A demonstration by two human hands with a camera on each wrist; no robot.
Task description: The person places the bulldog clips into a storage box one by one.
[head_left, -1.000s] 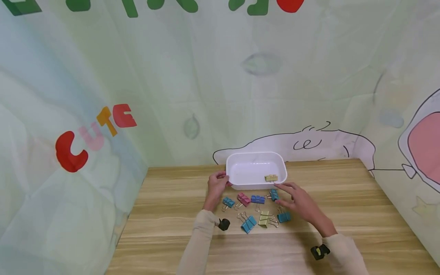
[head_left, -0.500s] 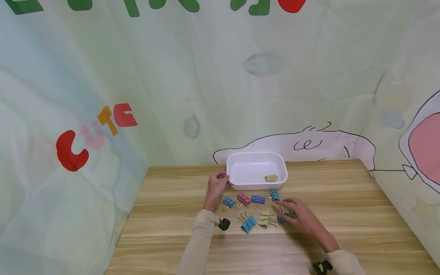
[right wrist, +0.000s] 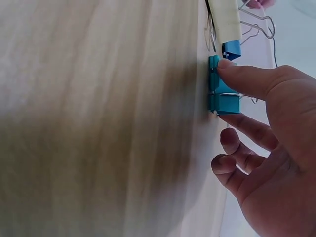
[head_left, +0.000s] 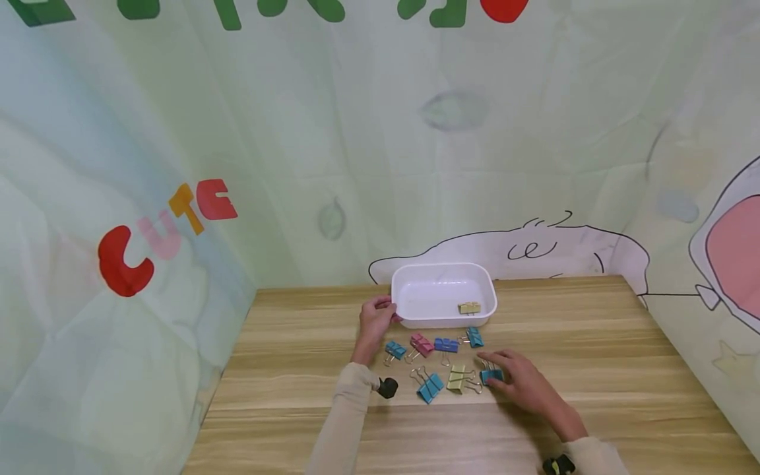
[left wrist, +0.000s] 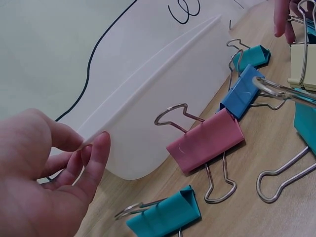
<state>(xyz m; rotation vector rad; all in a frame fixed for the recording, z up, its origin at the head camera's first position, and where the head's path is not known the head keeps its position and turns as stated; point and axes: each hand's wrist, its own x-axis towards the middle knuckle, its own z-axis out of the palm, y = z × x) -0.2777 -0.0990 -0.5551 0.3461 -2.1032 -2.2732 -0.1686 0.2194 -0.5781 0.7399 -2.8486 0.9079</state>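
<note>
My left hand point(head_left: 375, 324) pinches the left rim of a white plastic tray point(head_left: 442, 323); in the left wrist view the thumb and fingers point(left wrist: 101, 153) meet at that rim. Inside the tray lies one yellow binder clip point(head_left: 469, 308). My right hand point(head_left: 527, 384) is at the rightmost teal binder clip point(head_left: 490, 376) on the table. Seen from the right wrist, the thumb point(right wrist: 242, 79) lies on one side of this teal clip point(right wrist: 227, 103) and the index finger reaches its other end, gripping it between them. The other fingers curl loosely below.
Between the hands lie more binder clips: a pink one point(head_left: 421, 344), a blue one point(head_left: 446, 344), a pale yellow one point(head_left: 456, 379) and several teal ones, such as the front teal clip point(head_left: 430, 388). A printed cloth backdrop point(head_left: 309, 231) rises behind the wooden table point(head_left: 285, 369).
My right hand has come down from near the tray's front to the rightmost teal binder clip and now holds it between thumb and index finger. The left hand stays at the tray.
</note>
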